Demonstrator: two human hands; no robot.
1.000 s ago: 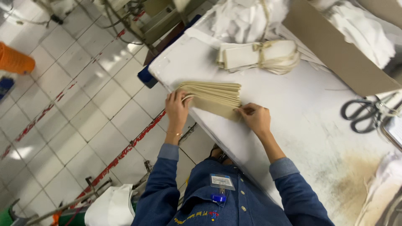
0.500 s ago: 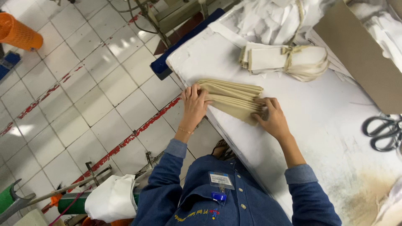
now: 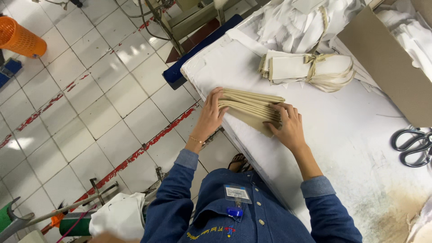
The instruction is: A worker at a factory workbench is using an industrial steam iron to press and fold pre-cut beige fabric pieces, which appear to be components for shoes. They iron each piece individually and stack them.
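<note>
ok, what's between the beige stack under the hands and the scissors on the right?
Head view: only bare white table cover lies between the beige fabric stack and the scissors. The tied bundle sits farther back, off that line.
</note>
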